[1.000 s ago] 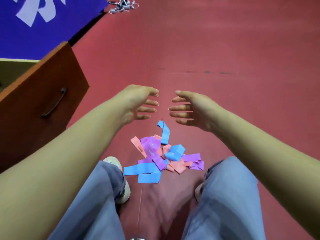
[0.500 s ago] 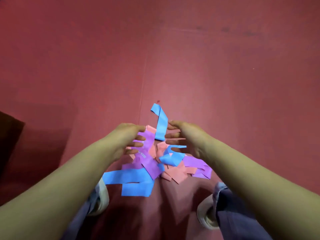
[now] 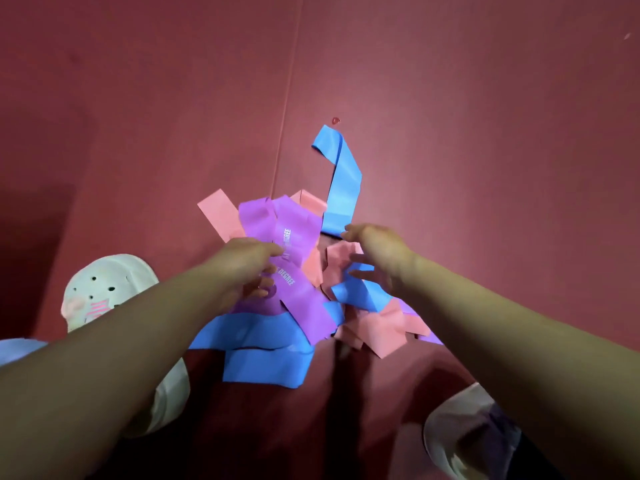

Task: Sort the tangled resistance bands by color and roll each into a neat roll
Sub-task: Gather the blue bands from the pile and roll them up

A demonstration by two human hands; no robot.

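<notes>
Where the red floor (image 3: pixel 485 133) met the lower left of the view, a pale perforated shoe (image 3: pixel 104 292) sat just beside the left forearm. The left hand (image 3: pixel 242 268) lay on the purple band (image 3: pixel 277 223) with printed lettering, fingers curled loosely over it; whether they actually pinched it could not be told. The tangled pile of bands lay on the floor between the feet: pink strips (image 3: pixel 218 216) at its upper left, broad blue bands (image 3: pixel 263 362) along its near edge, and one blue band (image 3: pixel 343 188) reaching away from the pile. The right hand (image 3: pixel 377 251) hovered with fingers spread wide over pink (image 3: pixel 381 330) and blue strips, gripping nothing visible. A second shoe (image 3: pixel 457 441) showed at the lower right.
</notes>
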